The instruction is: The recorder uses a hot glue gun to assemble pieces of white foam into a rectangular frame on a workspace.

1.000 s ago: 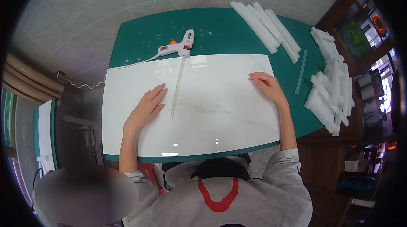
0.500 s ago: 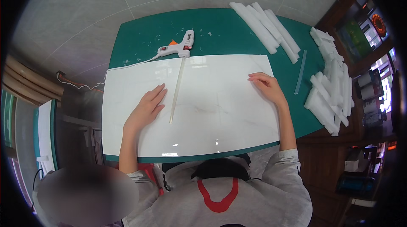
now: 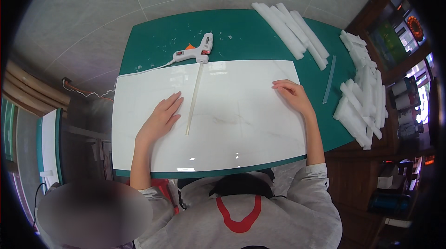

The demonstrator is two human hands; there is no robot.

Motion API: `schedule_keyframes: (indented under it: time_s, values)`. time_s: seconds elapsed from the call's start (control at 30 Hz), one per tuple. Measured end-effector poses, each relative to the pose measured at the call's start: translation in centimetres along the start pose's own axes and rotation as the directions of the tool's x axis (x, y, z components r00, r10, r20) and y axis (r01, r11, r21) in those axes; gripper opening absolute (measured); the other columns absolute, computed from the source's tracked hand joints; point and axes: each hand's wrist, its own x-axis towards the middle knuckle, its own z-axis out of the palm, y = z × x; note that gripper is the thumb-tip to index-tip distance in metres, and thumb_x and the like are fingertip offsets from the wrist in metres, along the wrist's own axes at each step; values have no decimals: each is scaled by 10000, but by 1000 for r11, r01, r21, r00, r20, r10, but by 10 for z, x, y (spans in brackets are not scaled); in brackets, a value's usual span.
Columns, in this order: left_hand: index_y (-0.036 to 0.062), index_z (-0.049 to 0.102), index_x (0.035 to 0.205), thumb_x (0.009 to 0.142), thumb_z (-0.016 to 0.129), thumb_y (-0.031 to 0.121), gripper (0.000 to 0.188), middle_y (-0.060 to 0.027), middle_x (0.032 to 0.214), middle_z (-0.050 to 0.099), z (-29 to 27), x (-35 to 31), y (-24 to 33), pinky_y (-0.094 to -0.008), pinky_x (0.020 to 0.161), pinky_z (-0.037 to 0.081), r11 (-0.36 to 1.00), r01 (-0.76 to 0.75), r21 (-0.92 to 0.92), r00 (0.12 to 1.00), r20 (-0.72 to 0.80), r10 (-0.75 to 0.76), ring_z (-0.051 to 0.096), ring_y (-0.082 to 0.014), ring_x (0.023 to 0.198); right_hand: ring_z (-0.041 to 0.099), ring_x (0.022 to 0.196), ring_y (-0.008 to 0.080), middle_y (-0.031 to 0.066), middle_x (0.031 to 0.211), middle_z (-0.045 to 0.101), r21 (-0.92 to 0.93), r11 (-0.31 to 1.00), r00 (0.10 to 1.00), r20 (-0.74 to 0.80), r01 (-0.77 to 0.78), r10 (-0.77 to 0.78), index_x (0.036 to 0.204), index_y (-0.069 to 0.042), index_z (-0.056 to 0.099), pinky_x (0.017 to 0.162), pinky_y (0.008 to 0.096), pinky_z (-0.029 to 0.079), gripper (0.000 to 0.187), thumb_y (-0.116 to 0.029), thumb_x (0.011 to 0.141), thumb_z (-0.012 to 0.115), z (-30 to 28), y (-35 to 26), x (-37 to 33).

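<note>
A glossy white board (image 3: 241,109) with faint grey veining lies in front of me. My left hand (image 3: 162,116) rests flat on its left half, fingers stretched out and nothing held. Just right of those fingertips, a long translucent glue stick (image 3: 193,98) runs back into a white glue gun (image 3: 191,54), which lies on its side at the board's far edge. On the board's right side rests my right hand (image 3: 291,95), loosely bent, its fingers pointing left and no object visible in it.
The board lies on a green-topped table (image 3: 153,40) with small white scraps. Foam strips (image 3: 290,33) lie at the far right. Another glue stick (image 3: 330,79) lies near a foam pile (image 3: 362,98). The gun's white cord (image 3: 144,70) trails left. A blurred person (image 3: 95,214) is at lower left.
Both my hands, the board and the glue gun stay in place. The blurred person at the lower left has shifted slightly left.
</note>
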Motion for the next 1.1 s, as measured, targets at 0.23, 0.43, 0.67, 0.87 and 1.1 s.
schedule_keyframes:
  time_s: [0.23,0.43,0.67,0.87,1.1]
  values:
    - [11,412,1224,795,540,92,454,-147,1306,370,1,1,-1,-364,957,322,998,-54,41,997,-57,56,399,-307,1140,552,903,137,47,1018,603,6,1000,1000,4,4,-4,907,-40,642,783,233,424,160,-101,843,508,0,-2,0]
    - [14,410,1227,793,539,89,458,-146,1305,371,2,1,-1,-363,958,321,997,-62,38,996,-60,64,399,-314,1138,552,904,139,47,1017,603,3,1000,1000,2,-9,9,902,-37,642,785,233,424,157,-98,839,511,0,-4,0]
    - [36,380,1266,810,511,67,476,-127,1343,327,0,1,-1,-346,998,280,1000,-9,9,1000,-3,9,355,-299,1187,550,920,144,51,1023,601,15,1000,1000,3,-5,5,900,-37,642,799,240,423,155,-93,835,514,0,-2,0]
    - [11,417,1219,799,533,89,443,-143,1303,373,1,1,0,-357,963,317,999,-44,27,997,-56,45,400,-309,1138,547,929,143,50,1037,595,23,1000,1000,6,-13,13,909,-40,643,802,242,423,158,-101,837,516,0,-2,0]
    - [9,416,1219,797,536,89,445,-142,1303,374,0,1,1,-355,958,320,999,-32,29,998,-47,33,409,-310,1124,548,925,142,52,1032,598,-5,1000,1000,6,-11,11,911,-37,642,799,240,424,162,-104,838,513,-1,-3,0]
